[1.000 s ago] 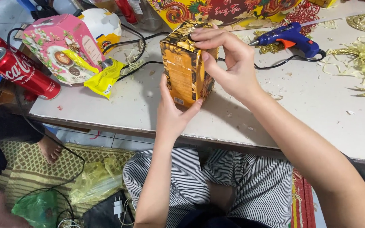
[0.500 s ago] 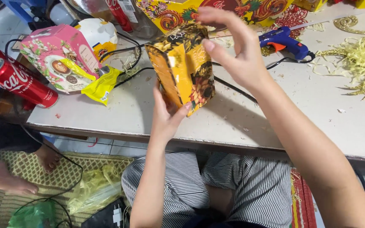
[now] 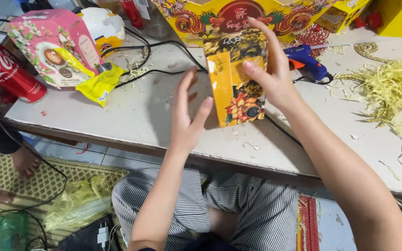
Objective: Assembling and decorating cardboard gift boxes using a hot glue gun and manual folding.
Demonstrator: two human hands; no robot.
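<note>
Right hand (image 3: pixel 271 74) gripping orange flowered box (image 3: pixel 236 76) from 3 o'clock, long axis upright, top toward 12. Left hand (image 3: pixel 188 118) spread wide, empty, at 9 o'clock beside box, above white surface (image 3: pixel 164 111).

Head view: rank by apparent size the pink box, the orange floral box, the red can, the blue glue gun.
1. Pink box and orange floral box: look alike; the orange one is held nearer the camera, so unsure.
2. Red can, partly cut off.
3. Blue glue gun, partly hidden.

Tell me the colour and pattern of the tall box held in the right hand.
Orange-yellow box with dark panels and a flower print, gripped by the right hand; the head view shows it.
</note>
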